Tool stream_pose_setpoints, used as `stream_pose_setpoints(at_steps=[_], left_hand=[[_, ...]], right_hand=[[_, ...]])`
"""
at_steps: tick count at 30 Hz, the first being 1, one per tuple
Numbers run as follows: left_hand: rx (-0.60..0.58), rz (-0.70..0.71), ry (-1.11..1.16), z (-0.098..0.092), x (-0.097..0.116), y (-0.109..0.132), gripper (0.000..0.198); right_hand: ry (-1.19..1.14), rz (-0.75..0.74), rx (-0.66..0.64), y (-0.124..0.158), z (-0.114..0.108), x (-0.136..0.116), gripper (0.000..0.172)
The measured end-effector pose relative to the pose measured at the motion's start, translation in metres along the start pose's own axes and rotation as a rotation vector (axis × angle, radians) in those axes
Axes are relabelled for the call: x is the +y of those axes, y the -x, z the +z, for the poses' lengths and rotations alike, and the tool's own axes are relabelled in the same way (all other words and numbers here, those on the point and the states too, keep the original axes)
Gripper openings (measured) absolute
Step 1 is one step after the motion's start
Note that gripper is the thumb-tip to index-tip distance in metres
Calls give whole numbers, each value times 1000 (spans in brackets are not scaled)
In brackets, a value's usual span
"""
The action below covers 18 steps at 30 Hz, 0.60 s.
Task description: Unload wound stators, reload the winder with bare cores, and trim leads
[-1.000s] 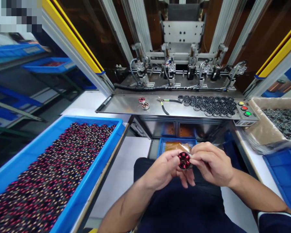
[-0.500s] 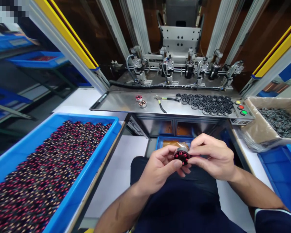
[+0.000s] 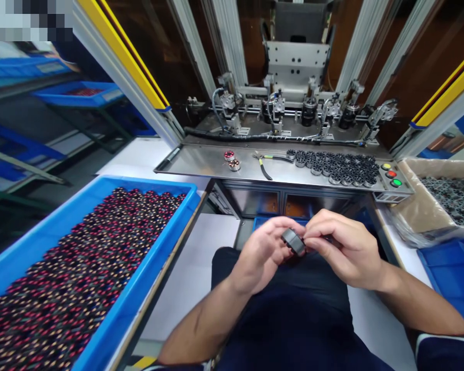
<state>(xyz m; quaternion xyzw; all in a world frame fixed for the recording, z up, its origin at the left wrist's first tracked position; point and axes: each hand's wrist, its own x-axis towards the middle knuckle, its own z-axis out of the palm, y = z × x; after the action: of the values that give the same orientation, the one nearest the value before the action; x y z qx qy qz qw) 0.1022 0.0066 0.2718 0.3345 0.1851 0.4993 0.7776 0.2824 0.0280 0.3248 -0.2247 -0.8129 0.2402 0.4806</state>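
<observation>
A round motor part (image 3: 293,241) with a grey metal rim is held in front of my lap, its rim side turned up toward me. My left hand (image 3: 260,253) curls around its left and lower side, fingers bent behind it. The fingertips of my right hand (image 3: 342,248) are pinched together at its right edge. On the steel tray (image 3: 209,161) two wound parts, one red (image 3: 229,155) and one copper-coloured (image 3: 234,164), lie left of the pliers (image 3: 263,166). Several dark unwound cores (image 3: 336,166) cover the tray's right part.
A blue bin (image 3: 193,198) full of red and copper wound parts stands at the left. Beyond the tray is a machine (image 3: 297,62) with a row of fixtures. Coloured buttons (image 3: 391,175) and a lined box (image 3: 410,193) of grey parts are at the right.
The part has been tipped over, so its grey rim shows instead of the red windings. My left thumb has lifted off its face. The whole view has shifted slightly.
</observation>
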Motion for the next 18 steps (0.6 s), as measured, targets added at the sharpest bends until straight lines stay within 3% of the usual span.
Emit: stream_pose_setpoints(at_steps=[2, 4, 9, 15, 18], left_hand=[[-190, -288, 39, -5, 0, -4, 69], [-284, -417, 74, -8, 0, -5, 72], [-196, -253, 42, -3, 3, -2, 41], [-60, 14, 66, 10, 8, 3, 37], [-11, 169, 123, 12, 10, 2, 31]], right_hand=[[14, -71, -63, -3, -4, 1, 9], [64, -118, -108, -5, -9, 0, 8], [250, -117, -107, -6, -15, -10, 9], [264, 62, 15, -5, -12, -22, 13], [184, 103, 0, -6, -11, -24, 14]])
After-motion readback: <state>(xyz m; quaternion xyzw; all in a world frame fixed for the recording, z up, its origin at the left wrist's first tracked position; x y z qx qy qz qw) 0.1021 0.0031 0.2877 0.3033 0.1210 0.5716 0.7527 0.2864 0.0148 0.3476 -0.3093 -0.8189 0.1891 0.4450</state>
